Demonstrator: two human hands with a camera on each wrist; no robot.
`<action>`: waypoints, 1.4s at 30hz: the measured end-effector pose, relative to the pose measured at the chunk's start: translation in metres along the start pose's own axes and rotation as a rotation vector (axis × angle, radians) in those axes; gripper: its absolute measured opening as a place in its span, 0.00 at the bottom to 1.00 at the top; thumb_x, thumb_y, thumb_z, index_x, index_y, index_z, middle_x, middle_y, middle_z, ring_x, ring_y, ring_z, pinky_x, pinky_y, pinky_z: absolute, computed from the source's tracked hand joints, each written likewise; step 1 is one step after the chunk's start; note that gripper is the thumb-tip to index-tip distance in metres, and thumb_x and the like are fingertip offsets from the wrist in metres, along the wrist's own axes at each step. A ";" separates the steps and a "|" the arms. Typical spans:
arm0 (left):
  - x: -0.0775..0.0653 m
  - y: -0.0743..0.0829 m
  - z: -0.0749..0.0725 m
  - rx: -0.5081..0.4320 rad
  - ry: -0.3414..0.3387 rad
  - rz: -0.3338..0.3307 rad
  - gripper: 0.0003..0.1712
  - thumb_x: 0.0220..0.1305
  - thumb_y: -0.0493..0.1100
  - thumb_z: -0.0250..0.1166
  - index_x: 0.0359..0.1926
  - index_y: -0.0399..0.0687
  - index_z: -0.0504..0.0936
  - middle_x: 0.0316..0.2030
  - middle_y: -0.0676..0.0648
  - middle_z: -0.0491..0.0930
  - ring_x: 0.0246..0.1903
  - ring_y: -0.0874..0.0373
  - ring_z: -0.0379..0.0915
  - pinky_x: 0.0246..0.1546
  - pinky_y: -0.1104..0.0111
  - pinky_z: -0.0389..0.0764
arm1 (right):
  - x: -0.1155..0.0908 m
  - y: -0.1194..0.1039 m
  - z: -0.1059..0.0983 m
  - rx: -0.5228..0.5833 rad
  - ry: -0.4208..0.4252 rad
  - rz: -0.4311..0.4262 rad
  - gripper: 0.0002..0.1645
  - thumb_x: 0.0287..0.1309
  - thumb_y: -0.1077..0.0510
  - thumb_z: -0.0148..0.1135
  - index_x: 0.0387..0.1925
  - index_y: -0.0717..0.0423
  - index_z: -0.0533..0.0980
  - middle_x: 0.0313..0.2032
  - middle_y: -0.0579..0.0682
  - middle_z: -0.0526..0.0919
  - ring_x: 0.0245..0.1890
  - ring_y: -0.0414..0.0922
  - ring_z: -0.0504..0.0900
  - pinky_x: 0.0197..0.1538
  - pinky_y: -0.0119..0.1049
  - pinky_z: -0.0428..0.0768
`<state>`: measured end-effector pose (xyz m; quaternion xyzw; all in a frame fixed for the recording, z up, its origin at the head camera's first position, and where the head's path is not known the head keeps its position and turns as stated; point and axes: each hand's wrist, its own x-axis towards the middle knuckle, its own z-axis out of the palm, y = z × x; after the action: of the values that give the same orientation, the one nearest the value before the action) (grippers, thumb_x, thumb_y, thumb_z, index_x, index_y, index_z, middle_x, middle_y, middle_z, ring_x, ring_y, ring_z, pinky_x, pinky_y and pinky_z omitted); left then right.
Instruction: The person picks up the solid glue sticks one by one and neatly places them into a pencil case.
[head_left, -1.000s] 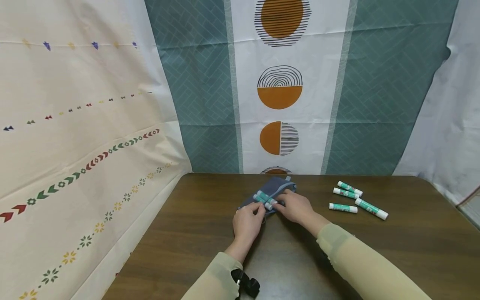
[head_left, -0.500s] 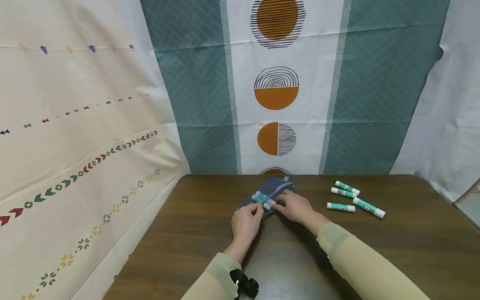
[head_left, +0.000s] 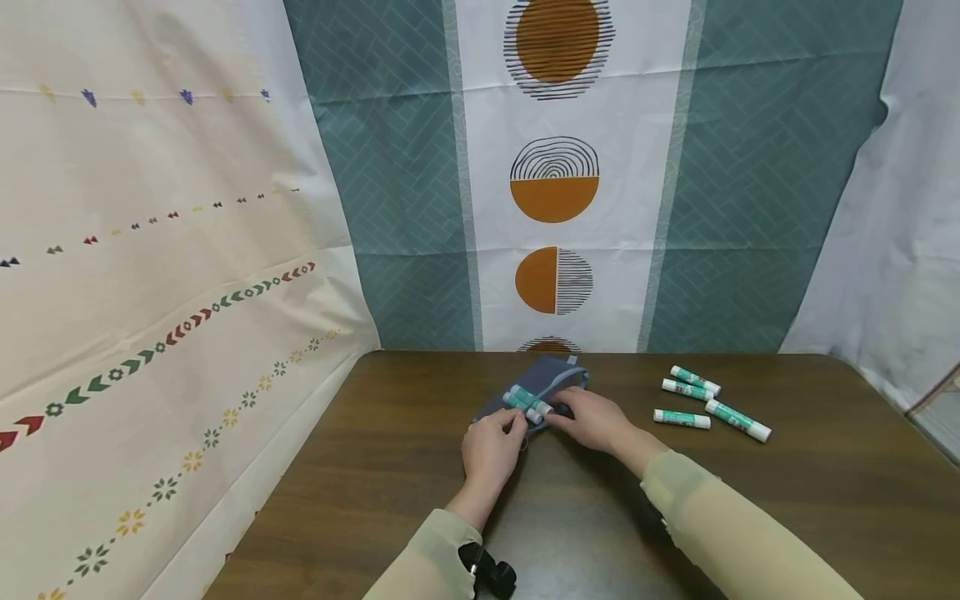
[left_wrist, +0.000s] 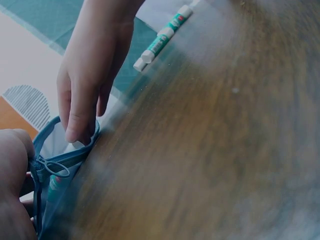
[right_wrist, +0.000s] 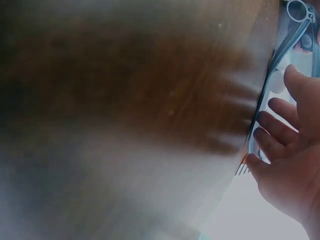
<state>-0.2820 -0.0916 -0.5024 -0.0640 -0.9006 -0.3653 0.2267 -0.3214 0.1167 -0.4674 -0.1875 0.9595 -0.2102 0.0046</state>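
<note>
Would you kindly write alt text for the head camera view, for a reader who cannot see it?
Two hands, left hand and right hand, work at a grey zip pouch on a dark wooden table, with two green-and-white glue sticks at its opening. Four more sticks lie apart to the right, before patterned cloth backdrops.

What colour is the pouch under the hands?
Grey-blue pouch, with a lighter blue zipper edge; head view shows it best.

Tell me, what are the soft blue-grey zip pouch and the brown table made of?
The blue-grey zip pouch looks like matte woven cloth: it folds and sags where the hands hold it, and a zip with a ring pull runs along its edge. The brown table looks like wood or wood-look laminate, since streaky grain shows under a slightly glossy surface; which one, I cannot tell.
</note>
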 end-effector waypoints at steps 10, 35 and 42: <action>-0.001 0.000 0.002 0.007 0.013 0.012 0.10 0.76 0.49 0.70 0.49 0.61 0.98 0.34 0.56 0.92 0.34 0.50 0.88 0.36 0.54 0.84 | -0.015 0.008 -0.005 0.008 0.049 -0.022 0.31 0.77 0.43 0.69 0.68 0.59 0.82 0.67 0.61 0.83 0.70 0.61 0.80 0.70 0.62 0.76; -0.002 -0.003 0.002 -0.015 0.031 -0.008 0.09 0.74 0.47 0.71 0.44 0.63 0.98 0.32 0.60 0.90 0.32 0.53 0.87 0.35 0.55 0.83 | -0.072 0.038 -0.040 -0.119 0.212 -0.117 0.38 0.75 0.46 0.71 0.74 0.65 0.75 0.73 0.66 0.78 0.76 0.67 0.72 0.77 0.67 0.65; -0.003 -0.003 0.003 -0.015 0.030 0.008 0.09 0.73 0.46 0.71 0.42 0.64 0.98 0.29 0.62 0.87 0.30 0.54 0.85 0.34 0.55 0.82 | -0.089 0.054 -0.047 -0.149 0.250 -0.099 0.40 0.75 0.45 0.71 0.76 0.65 0.74 0.73 0.66 0.77 0.76 0.68 0.71 0.75 0.69 0.66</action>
<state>-0.2819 -0.0918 -0.5077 -0.0636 -0.8941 -0.3721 0.2411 -0.2621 0.2130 -0.4524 -0.2069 0.9551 -0.1600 -0.1392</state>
